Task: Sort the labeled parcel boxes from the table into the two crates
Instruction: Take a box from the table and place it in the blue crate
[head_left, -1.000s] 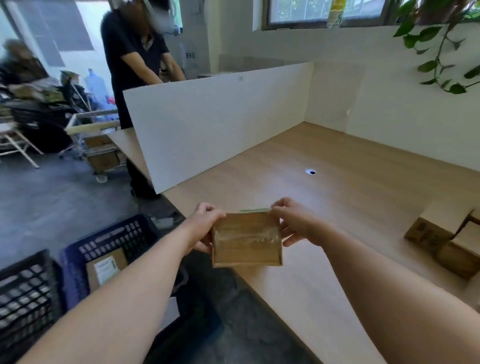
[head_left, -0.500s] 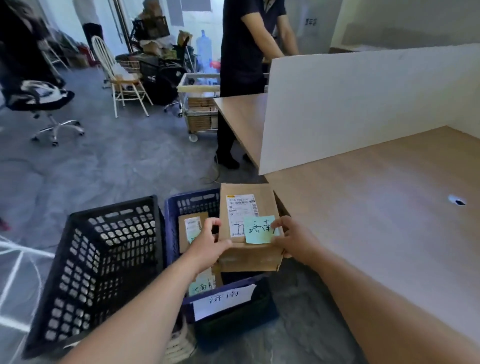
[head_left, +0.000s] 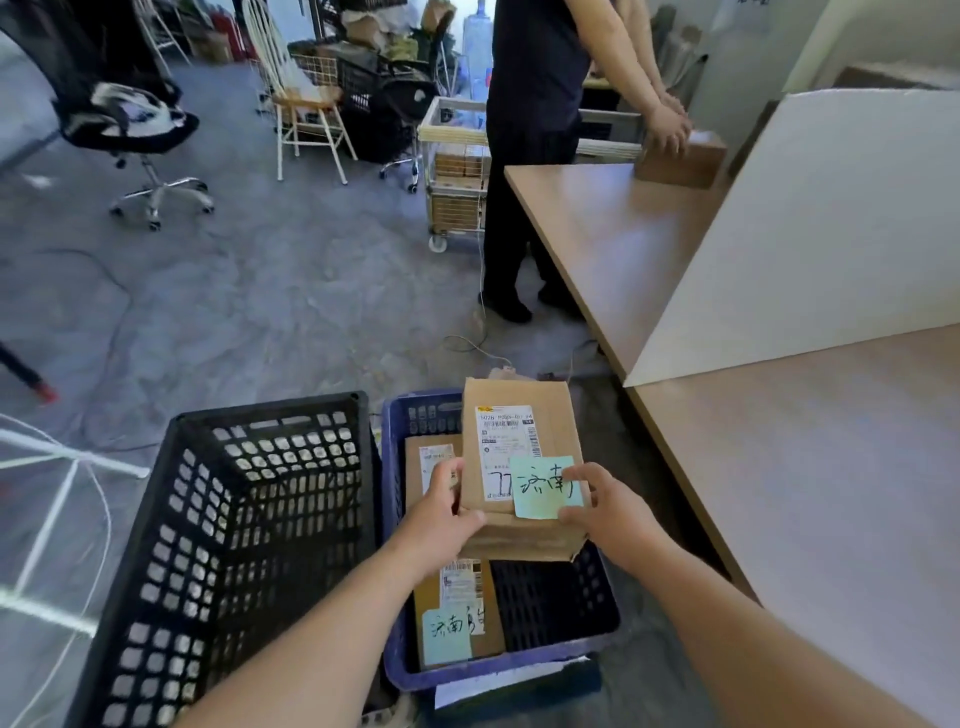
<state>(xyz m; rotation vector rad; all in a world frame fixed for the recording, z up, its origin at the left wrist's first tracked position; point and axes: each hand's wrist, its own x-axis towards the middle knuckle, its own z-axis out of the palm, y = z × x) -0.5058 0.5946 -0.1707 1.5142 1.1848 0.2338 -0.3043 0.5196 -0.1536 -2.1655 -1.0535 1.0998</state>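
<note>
I hold a brown parcel box (head_left: 514, 415) with a white shipping label and a green handwritten note above the blue crate (head_left: 519, 662). My left hand (head_left: 441, 512) grips its left edge and my right hand (head_left: 605, 506) grips its right edge by the note. Two other labeled parcels lie inside the blue crate, one at the back (head_left: 431, 452) and one at the front with a green note (head_left: 457, 618). The black crate (head_left: 234, 519) stands directly to the left and shows nothing inside.
The wooden table (head_left: 831, 493) runs along the right, with a white divider board (head_left: 810, 234) standing on it. Another person (head_left: 535, 156) stands at the far table with hands on a box (head_left: 680, 161). An office chair, a wooden chair and a cart occupy the floor beyond.
I turned from the table to the crates with the parcel in both hands, label side now up. It has come lower and closer over the blue crate.
</note>
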